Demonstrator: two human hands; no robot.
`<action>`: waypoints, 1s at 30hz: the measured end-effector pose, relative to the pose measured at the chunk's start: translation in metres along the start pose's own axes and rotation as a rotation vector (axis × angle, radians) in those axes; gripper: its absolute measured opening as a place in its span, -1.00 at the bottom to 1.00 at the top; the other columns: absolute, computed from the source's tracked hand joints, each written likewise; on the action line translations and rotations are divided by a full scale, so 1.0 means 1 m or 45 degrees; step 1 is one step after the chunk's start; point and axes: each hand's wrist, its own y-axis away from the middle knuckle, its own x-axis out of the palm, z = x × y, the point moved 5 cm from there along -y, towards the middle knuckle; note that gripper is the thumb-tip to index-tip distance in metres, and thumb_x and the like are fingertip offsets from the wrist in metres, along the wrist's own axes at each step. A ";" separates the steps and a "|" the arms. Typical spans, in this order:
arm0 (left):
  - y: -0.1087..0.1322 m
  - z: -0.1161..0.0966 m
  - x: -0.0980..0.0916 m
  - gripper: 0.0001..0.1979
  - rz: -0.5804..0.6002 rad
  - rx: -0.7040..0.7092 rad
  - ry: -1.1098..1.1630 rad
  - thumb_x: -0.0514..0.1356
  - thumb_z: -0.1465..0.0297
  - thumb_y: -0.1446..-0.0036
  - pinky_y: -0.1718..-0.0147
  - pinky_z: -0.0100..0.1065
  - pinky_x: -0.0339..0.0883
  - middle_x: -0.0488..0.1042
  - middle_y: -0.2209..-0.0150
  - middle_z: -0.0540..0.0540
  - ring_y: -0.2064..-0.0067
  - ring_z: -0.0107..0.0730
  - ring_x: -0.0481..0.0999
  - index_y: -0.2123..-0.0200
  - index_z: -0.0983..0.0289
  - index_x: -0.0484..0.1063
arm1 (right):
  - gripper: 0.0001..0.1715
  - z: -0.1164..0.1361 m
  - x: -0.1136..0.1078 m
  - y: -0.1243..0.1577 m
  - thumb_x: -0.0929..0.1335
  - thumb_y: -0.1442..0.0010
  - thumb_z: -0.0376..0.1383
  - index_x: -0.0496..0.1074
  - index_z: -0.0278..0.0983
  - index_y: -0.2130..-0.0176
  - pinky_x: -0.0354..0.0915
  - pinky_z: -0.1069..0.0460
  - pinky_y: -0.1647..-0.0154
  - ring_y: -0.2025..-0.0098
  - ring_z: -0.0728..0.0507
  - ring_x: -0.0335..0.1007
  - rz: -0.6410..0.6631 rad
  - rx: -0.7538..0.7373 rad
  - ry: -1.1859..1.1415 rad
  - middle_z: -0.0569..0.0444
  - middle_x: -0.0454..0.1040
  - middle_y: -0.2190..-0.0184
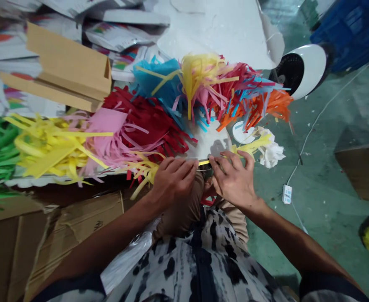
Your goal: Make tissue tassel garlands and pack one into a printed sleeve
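Both my hands meet at the near edge of a white board (211,142). My left hand (172,178) is closed, pinching one end of a yellow fringed paper strip (249,147). My right hand (233,176) is closed on the same strip, which runs on to the right past its fingers. Its yellow fringe spills out on both sides. Piles of cut tissue fringe lie beyond: yellow (50,149), pink (107,134), red (146,119), blue (159,82) and orange (266,105). A white tissue tuft (271,153) sits just right of my right hand.
A folded cardboard box (68,69) stands at the back left and flattened cardboard (77,228) lies near left. A white fan (300,69) sits on the green floor at right, with a cable and power strip (287,193). A white disc (242,134) lies on the board.
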 end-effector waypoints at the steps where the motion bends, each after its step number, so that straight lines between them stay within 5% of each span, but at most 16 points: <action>1: 0.003 -0.002 0.000 -0.76 -0.016 0.005 -0.014 0.22 0.46 -0.35 0.09 -0.14 0.32 0.68 0.04 0.10 0.08 -0.21 0.57 -0.04 0.25 0.56 | -0.67 0.003 -0.001 0.001 0.34 -0.40 -0.30 0.50 -0.15 -0.12 0.01 -0.31 -0.29 -0.16 -0.30 0.40 -0.026 0.005 0.025 0.00 0.64 0.03; 10: 0.013 -0.016 -0.018 -0.82 -0.061 -0.231 0.187 0.21 0.44 -0.38 0.17 -0.18 0.42 0.70 0.15 0.12 0.15 -0.23 0.64 0.07 0.22 0.62 | -0.78 0.017 -0.011 0.006 0.39 -0.38 -0.43 0.57 -0.16 0.04 0.07 -0.17 -0.08 -0.04 -0.16 0.48 -0.262 -0.200 -0.037 0.12 0.69 0.15; 16: 0.014 0.001 -0.033 -0.57 0.289 -1.025 1.406 0.18 0.07 -0.38 0.36 -0.35 0.42 0.71 0.25 0.10 0.28 -0.25 0.65 0.12 0.26 0.71 | -0.72 0.017 -0.051 0.009 0.46 -0.32 -0.44 0.57 -0.15 0.01 0.15 -0.16 -0.08 -0.02 -0.13 0.54 -0.514 -0.369 0.055 0.18 0.70 0.11; 20: 0.016 -0.012 -0.035 -0.56 0.571 -1.262 2.130 0.35 0.03 -0.21 0.41 -0.43 0.37 0.67 0.36 0.17 0.42 -0.39 0.56 0.29 0.35 0.71 | -0.73 0.022 -0.074 0.010 0.51 -0.27 -0.38 0.58 -0.04 0.07 0.20 -0.14 -0.07 0.06 -0.09 0.59 -0.675 -0.408 0.081 0.30 0.70 0.13; 25: 0.028 -0.024 -0.030 -0.69 0.459 -1.419 2.472 0.51 0.18 -0.04 0.32 -0.43 0.43 0.64 0.38 0.11 0.40 -0.42 0.58 0.30 0.30 0.69 | -0.64 0.027 -0.081 0.013 0.51 -0.28 -0.34 0.55 0.08 0.01 0.18 -0.17 -0.10 0.09 -0.11 0.62 -0.627 -0.370 0.030 0.35 0.70 0.12; 28: 0.027 -0.027 -0.029 -0.71 0.373 -1.372 2.404 0.53 0.20 -0.01 0.32 -0.40 0.43 0.61 0.43 0.08 0.42 -0.42 0.56 0.38 0.30 0.66 | -0.66 0.029 -0.084 0.010 0.50 -0.27 -0.37 0.57 0.02 0.02 0.17 -0.20 -0.11 0.10 -0.16 0.61 -0.592 -0.272 -0.109 0.27 0.71 0.15; 30: 0.021 -0.021 -0.034 -0.72 0.178 -1.301 2.240 0.53 0.20 0.00 0.29 -0.39 0.43 0.61 0.41 0.07 0.38 -0.41 0.55 0.40 0.29 0.66 | -0.78 0.028 -0.084 0.001 0.47 -0.30 -0.37 0.59 -0.06 0.09 0.22 -0.20 -0.08 0.11 -0.17 0.59 -0.506 -0.119 -0.363 0.20 0.70 0.21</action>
